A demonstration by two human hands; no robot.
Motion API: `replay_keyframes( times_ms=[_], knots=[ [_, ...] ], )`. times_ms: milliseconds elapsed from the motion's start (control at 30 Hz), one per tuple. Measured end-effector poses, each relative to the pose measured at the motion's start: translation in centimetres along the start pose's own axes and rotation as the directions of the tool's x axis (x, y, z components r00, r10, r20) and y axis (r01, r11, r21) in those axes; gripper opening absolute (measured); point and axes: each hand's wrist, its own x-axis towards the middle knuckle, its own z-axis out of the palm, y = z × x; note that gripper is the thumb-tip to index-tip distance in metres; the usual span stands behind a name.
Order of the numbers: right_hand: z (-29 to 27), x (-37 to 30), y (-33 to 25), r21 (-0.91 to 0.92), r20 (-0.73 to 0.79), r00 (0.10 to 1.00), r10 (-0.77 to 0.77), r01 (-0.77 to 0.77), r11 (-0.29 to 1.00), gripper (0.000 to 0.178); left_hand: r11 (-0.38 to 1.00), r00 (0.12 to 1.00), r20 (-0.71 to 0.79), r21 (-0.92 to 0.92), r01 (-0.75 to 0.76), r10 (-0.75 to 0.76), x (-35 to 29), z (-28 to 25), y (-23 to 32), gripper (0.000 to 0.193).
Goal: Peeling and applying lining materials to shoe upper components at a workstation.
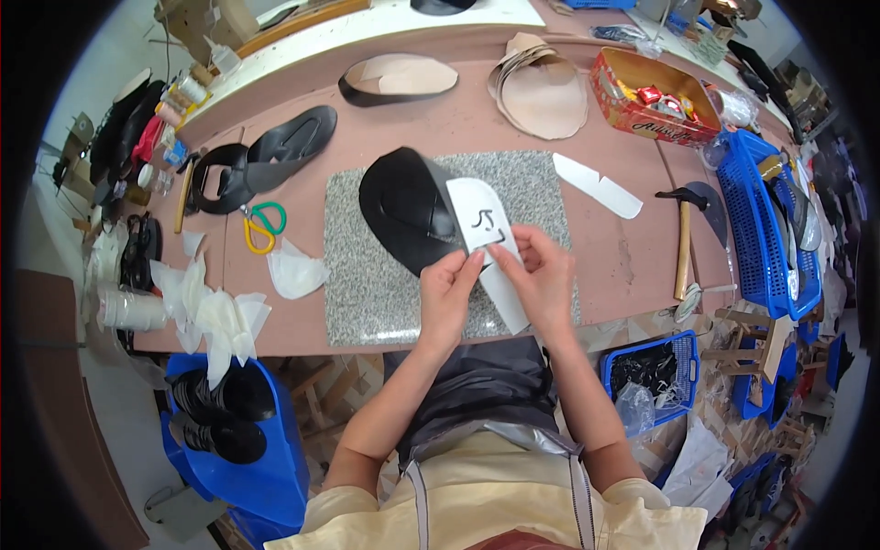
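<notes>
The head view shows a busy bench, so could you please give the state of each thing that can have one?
Left hand, closed on the white marked piece
Right hand, closed on it too
Black upper, partly covered by that piece
Red tin, open, small items inside
Scissors, lying down, blades unclear
Right-side hammer, lying down
Upper-right basket, open, loaded
Lower-right basket, open, loaded

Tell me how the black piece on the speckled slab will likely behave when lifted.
The black piece is probably flexible, since one side bends in a curve instead of lying flat. It looks light for its size, its edges appearing thin. It seems unlikely to roll, being broad and spread out over the speckled slab.
</notes>
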Motion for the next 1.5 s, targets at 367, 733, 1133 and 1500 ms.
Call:
replay_keyframes(
  times_ms=[367,733,1133,1500],
  knots=[
    [-1.3,-1.2,0.0,0.128,0.011,0.996,0.089,-0.090,0.988,0.014,0.983,0.973,-0.141,0.005,-0.186,0.184,1.0,1.2,0.9,0.021],
    [-3.7,-2.3,-0.7,0.157,0.318,0.935,0.155,-0.213,0.964,0.011,0.985,0.952,0.291,-0.112,0.132,-0.095,1.6,-2.2,6.0,0.024],
    [-4.1,-2.6,0.5,0.149,0.254,0.949,0.187,-0.229,0.962,0.012,0.944,0.964,0.253,0.328,-0.007,-0.081,2.5,-1.5,5.1,0.021],
    [-3.8,1.3,2.2,0.163,0.176,0.971,0.161,-0.190,0.968,0.014,0.949,0.964,0.263,0.295,-0.113,0.034,6.3,-0.3,2.7,0.017]
  ],
)
